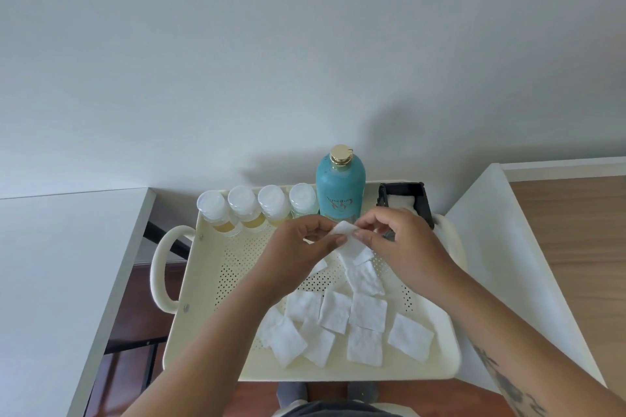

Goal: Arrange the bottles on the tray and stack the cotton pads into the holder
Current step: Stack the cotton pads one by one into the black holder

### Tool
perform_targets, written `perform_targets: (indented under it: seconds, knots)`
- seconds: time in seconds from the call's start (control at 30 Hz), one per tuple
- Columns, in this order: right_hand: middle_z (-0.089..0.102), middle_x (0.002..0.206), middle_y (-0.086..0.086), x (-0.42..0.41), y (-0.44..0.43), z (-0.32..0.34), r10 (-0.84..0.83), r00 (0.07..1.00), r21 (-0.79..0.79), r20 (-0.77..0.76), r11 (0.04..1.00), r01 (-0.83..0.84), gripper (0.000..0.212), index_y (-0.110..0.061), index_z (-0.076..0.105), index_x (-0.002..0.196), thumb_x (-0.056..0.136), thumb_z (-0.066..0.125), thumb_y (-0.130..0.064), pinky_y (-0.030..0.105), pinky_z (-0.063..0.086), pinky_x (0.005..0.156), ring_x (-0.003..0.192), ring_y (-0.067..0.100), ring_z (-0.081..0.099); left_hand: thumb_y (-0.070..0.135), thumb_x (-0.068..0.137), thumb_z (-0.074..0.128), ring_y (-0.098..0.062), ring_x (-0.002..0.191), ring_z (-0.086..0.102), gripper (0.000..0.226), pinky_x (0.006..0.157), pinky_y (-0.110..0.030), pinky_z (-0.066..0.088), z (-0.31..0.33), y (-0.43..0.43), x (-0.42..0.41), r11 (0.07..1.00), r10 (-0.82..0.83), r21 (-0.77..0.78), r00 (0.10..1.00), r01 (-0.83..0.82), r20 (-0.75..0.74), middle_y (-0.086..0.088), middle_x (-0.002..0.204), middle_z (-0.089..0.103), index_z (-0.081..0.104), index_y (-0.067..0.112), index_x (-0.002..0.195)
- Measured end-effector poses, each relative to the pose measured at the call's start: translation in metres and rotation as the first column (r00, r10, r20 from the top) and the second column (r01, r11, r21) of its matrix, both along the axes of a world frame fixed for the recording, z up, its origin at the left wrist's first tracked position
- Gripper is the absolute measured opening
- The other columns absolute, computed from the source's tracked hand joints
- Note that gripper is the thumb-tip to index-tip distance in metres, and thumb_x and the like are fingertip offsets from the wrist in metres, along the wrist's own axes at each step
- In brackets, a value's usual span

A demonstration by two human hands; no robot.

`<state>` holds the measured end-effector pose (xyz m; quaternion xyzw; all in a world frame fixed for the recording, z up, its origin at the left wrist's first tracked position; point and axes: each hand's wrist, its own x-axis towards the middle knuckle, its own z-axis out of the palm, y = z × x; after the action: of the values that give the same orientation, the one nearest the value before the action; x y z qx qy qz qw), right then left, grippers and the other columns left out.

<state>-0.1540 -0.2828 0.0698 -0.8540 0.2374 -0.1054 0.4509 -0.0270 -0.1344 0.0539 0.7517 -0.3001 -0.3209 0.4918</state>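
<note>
A cream perforated tray [206, 284] with loop handles holds everything. Along its far edge stand several small clear bottles [244, 206] with white caps, and a tall teal bottle [340, 183] with a gold cap. A black holder [418, 195] at the far right corner has white pads inside it. Several square white cotton pads [367, 311] lie scattered on the near half of the tray. Above the tray's middle, my left hand [301, 247] and my right hand [399, 244] pinch one cotton pad [347, 230] between their fingertips.
A white surface [50, 281] flanks the tray on the left, and a white panel [501, 247] beside a wooden top [576, 247] on the right. A pale wall rises behind. Dark floor and my feet show below the tray's near edge.
</note>
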Motion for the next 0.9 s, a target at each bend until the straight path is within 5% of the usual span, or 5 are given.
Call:
perform_targets:
  seconds: [0.13, 0.3, 0.43, 0.67, 0.9]
  knots:
    - [0.065, 0.074, -0.015, -0.002, -0.012, -0.003, -0.092, 0.996, 0.02, 0.024, 0.996, 0.091, 0.004, -0.029, 0.068, 0.082, 0.086, 0.068, -0.028, 0.011, 0.044, 0.062, 0.072, -0.002, 0.058, 0.031, 0.083, 0.076, -0.003, 0.083, 0.066, 0.014, 0.074, -0.007, 0.046, -0.009, 0.001, 0.004, 0.997, 0.042, 0.055, 0.998, -0.045, 0.04, 0.015, 0.089, 0.074, 0.072, 0.033, 0.096]
    - [0.067, 0.077, -0.013, -0.009, -0.04, -0.011, -0.34, 0.94, 0.014, 0.04, 0.94, 0.34, 0.005, -0.027, 0.067, 0.085, 0.087, 0.064, -0.03, 0.01, 0.04, 0.06, 0.074, -0.001, 0.059, 0.031, 0.085, 0.073, -0.002, 0.073, 0.063, 0.016, 0.063, -0.009, 0.045, -0.037, 0.008, 0.016, 0.965, 0.116, 0.22, 0.985, -0.142, 0.126, 0.014, 0.091, 0.071, 0.068, 0.029, 0.1]
    - [0.066, 0.083, -0.012, -0.011, -0.053, -0.018, -0.488, 0.873, 0.068, 0.007, 0.871, 0.487, 0.01, -0.026, 0.067, 0.085, 0.089, 0.059, -0.03, 0.026, 0.044, 0.067, 0.081, 0.01, 0.061, 0.03, 0.086, 0.071, 0.002, 0.071, 0.058, 0.02, 0.065, -0.013, 0.042, -0.065, 0.016, 0.023, 0.922, 0.106, 0.338, 0.963, -0.189, 0.25, 0.015, 0.101, 0.067, 0.065, 0.025, 0.105]
    - [0.064, 0.085, 0.004, 0.002, -0.054, -0.022, -0.537, 0.836, -0.004, -0.109, 0.842, 0.54, 0.015, -0.022, 0.067, 0.078, 0.086, 0.058, -0.032, 0.048, 0.05, 0.081, 0.087, 0.031, 0.059, 0.03, 0.087, 0.067, -0.016, 0.109, 0.055, 0.033, 0.087, -0.034, 0.05, -0.095, 0.025, 0.02, 0.853, 0.012, 0.477, 0.921, -0.213, 0.389, 0.006, 0.115, 0.062, 0.061, 0.022, 0.118]
    - [0.054, 0.087, 0.002, 0.0, -0.053, -0.027, -0.475, 0.861, -0.319, -0.185, 0.857, 0.405, 0.01, -0.023, 0.066, 0.084, 0.084, 0.06, -0.03, 0.037, 0.039, 0.074, 0.089, 0.031, 0.05, 0.032, 0.088, 0.065, -0.018, 0.106, 0.047, 0.031, 0.081, -0.037, 0.051, -0.106, 0.026, 0.016, 0.808, -0.02, 0.544, 0.913, -0.226, 0.408, 0.005, 0.11, 0.059, 0.059, 0.022, 0.117]
